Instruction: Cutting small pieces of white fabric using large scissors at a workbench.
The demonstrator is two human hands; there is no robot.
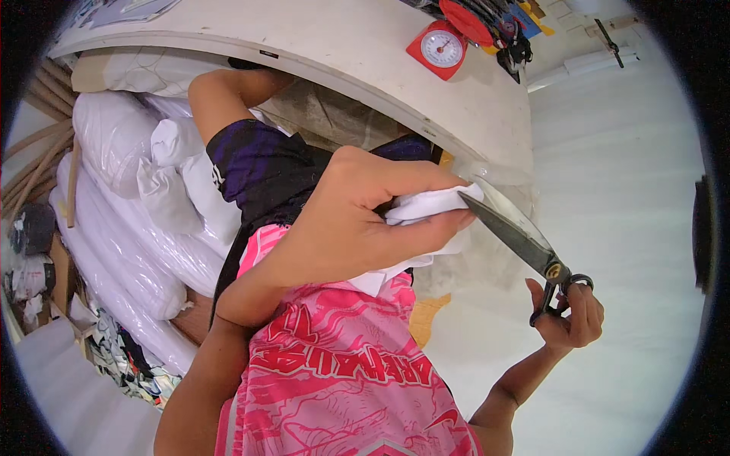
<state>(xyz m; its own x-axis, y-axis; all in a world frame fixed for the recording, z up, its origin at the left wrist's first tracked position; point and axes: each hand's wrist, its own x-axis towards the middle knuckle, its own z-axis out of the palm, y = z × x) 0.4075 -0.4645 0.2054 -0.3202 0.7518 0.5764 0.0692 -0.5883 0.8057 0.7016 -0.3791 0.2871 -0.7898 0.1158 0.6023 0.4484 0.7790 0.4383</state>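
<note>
Raised in front of me, my left hand point(357, 213) pinches a folded piece of white cloth point(430, 204) between thumb and fingers. More of the cloth hangs below the hand, over my lap. My right hand point(574, 319) is closed round the handles of black-handled scissors point(521, 242), off to the right. Their long metal blades point up and left, with the dark blade's tip at the edge of the cloth beside my left fingertips. Whether the blades have cloth between them I cannot tell.
A white table point(342, 38) curves across the top, bearing a red dial scale point(439, 49) and a cluttered pile of dark items. Plastic-wrapped white rolls point(137, 243) and white bags point(171, 194) lie at left, near brown tubes point(46, 137) and fabric scraps point(129, 365).
</note>
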